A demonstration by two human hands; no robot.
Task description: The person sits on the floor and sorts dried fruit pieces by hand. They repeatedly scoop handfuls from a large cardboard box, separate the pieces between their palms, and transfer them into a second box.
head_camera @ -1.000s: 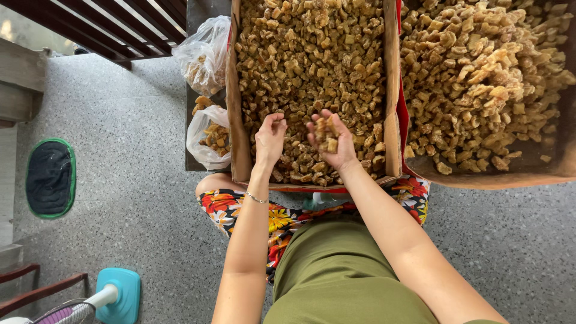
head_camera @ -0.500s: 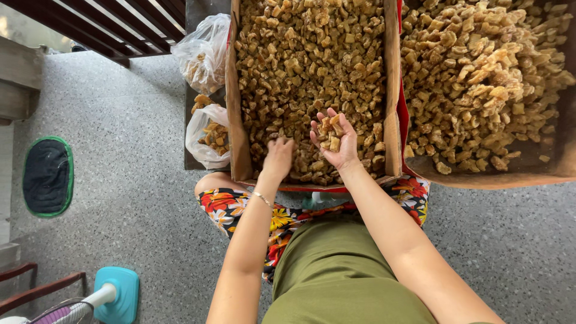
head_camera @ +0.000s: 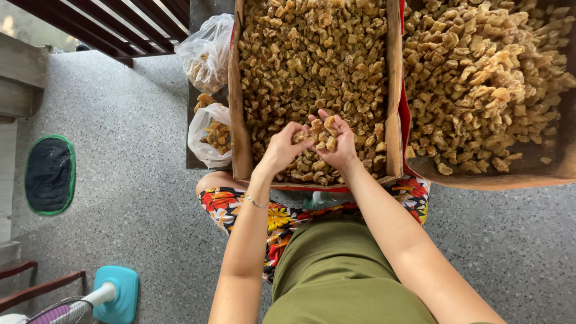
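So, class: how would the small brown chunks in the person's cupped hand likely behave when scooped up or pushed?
The chunks look dry, irregular and separate, so they would probably spill between fingers rather than clump. The right hand cups a loose heap, suggesting each is light. Their blocky shapes likely tumble, not roll, when the left hand pushes them in the cardboard box.

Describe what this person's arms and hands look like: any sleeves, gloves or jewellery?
Both arms are bare, with no sleeves in view and no gloves. The left hand has a thin silvery bracelet at its wrist. The right hand shows no jewellery that I can make out.
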